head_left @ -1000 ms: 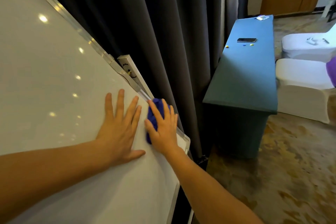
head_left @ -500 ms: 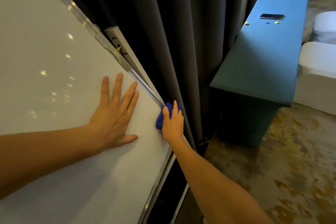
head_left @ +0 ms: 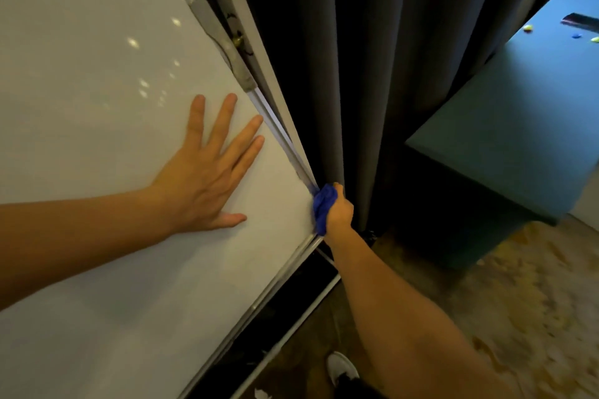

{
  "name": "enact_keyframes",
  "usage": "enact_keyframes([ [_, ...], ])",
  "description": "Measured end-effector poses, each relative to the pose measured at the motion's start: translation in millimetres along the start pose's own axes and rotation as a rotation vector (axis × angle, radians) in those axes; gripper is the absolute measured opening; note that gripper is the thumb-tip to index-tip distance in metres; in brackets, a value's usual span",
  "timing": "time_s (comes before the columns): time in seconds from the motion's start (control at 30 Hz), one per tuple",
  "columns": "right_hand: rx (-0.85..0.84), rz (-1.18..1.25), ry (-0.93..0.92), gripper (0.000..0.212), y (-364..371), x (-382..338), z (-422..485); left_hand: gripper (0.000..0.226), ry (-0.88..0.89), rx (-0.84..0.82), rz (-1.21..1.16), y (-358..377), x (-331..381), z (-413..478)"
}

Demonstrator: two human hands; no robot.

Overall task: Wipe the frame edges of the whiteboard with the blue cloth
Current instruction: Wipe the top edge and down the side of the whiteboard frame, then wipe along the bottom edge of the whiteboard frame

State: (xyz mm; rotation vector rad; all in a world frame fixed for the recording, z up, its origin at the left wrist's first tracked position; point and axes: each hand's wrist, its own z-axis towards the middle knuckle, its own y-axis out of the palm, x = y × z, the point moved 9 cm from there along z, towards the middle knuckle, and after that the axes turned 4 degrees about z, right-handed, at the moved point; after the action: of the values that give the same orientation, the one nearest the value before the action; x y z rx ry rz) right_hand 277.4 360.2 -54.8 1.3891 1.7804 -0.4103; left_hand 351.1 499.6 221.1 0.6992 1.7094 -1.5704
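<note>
Head camera looks down at a big whiteboard (head_left: pixel 97 58) that leans across the left side of the picture. The left hand (head_left: pixel 207 172) lies flat on the white face of the board, with its fingers spread wide and nothing in it. The right hand (head_left: pixel 338 212) is closed around a blue cloth (head_left: pixel 322 207) and holds it in a bunch. The cloth is pressed against the right edge of the frame (head_left: pixel 285 142), close to the bottom right corner of the board. The thin silver frame runs up from the cloth along the right side, and another strip of it runs down and left along the bottom edge. A white post (head_left: pixel 249 52) of the stand sits just behind the frame, higher up. Dark curtains (head_left: pixel 372 74) hang right beside the board, and the right hand is almost touching them. A table (head_left: pixel 505 146) with a blue-green cover stands to the right, well apart from the board. A few small coloured bits and a dark flat thing lie on its far end, too small to tell what they are. A white shoe (head_left: pixel 342 366) shows on the patterned floor (head_left: pixel 502 317) near the bottom.
</note>
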Motion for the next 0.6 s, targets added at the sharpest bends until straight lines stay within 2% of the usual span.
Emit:
enact_keyframes([
  [0.17,-0.039,0.214,0.114,0.035,-14,3,-7,0.119,0.006,0.016,0.017,-16,12,1],
  [0.23,-0.015,0.202,0.152,0.039,-33,2,-9,0.119,0.010,0.012,0.036,-27,20,2],
  [0.3,-0.019,0.160,0.166,0.034,-48,2,-10,0.120,0.026,0.012,0.073,-36,27,6],
  [0.37,-0.028,-0.016,0.094,0.031,-64,-2,-14,0.120,0.038,0.010,0.091,-46,34,8],
  [0.43,-0.039,-0.087,0.055,0.031,-79,-8,-20,0.120,0.039,-0.002,0.083,-54,40,8],
  [0.53,-0.085,0.065,0.122,0.042,-99,-13,-36,0.122,0.024,-0.053,0.082,-69,50,5],
  [0.6,-0.063,0.011,0.146,0.049,-116,-14,-43,0.124,0.006,-0.079,0.093,-75,57,2],
])
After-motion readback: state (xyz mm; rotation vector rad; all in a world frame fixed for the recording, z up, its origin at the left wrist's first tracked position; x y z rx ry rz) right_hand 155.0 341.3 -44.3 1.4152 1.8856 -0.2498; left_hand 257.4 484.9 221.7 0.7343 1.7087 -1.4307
